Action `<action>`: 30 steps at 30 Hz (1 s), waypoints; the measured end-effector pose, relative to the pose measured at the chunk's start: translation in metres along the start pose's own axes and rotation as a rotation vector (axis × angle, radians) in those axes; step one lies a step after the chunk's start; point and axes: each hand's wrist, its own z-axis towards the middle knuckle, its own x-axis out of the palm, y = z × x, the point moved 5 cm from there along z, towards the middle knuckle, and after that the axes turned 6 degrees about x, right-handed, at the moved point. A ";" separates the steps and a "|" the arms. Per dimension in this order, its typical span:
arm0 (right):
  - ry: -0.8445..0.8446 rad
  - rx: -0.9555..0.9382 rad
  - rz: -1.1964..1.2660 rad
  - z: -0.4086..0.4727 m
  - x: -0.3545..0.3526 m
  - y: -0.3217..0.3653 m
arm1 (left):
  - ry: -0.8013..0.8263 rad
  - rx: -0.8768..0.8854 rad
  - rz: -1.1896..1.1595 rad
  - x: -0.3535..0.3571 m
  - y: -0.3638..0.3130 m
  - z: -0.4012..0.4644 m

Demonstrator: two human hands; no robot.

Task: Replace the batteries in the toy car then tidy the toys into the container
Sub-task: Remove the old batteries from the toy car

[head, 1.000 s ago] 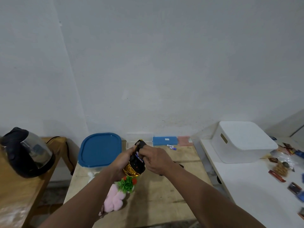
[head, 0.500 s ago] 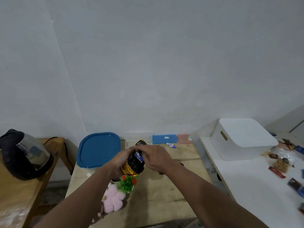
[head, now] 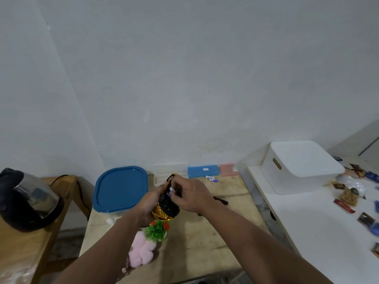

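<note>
I hold a gold-and-black toy car point(head: 166, 210) upside down above the wooden table point(head: 205, 238). My left hand point(head: 149, 203) grips its body from the left. My right hand point(head: 191, 196) pinches a small white-and-blue battery point(head: 171, 190) at the car's underside. A spare battery point(head: 212, 178) lies at the table's back. A pink plush toy point(head: 141, 251) and a small green plant toy point(head: 156, 230) lie under my left forearm. A clear container with a blue lid point(head: 121, 189) stands at the back left.
A black kettle point(head: 26, 199) stands on a wooden side table at left. A blue box point(head: 203, 171), a pink box point(head: 227, 170) and a clear tray line the wall. A white bin point(head: 299, 167) and snack packets point(head: 348, 197) sit on the white table at right. A dark tool point(head: 221, 200) lies behind my right wrist.
The camera view has shifted slightly. My right hand's fingers have moved up along the car's underside and now pinch the battery there. The car stays in my left hand.
</note>
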 end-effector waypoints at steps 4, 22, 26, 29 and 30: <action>-0.076 0.229 0.264 0.002 -0.001 -0.013 | -0.029 0.044 -0.073 -0.002 0.003 0.002; 0.155 1.117 1.100 -0.015 0.028 -0.036 | -0.165 0.268 -0.102 -0.018 0.005 0.014; 0.121 0.782 0.611 -0.005 0.026 -0.023 | -0.169 0.326 -0.028 -0.016 0.002 0.014; 0.080 0.657 0.455 -0.003 0.029 -0.017 | -0.205 0.383 0.017 -0.013 -0.003 0.010; 0.074 0.653 0.452 -0.003 0.030 -0.016 | -0.212 0.407 0.030 -0.012 -0.004 0.009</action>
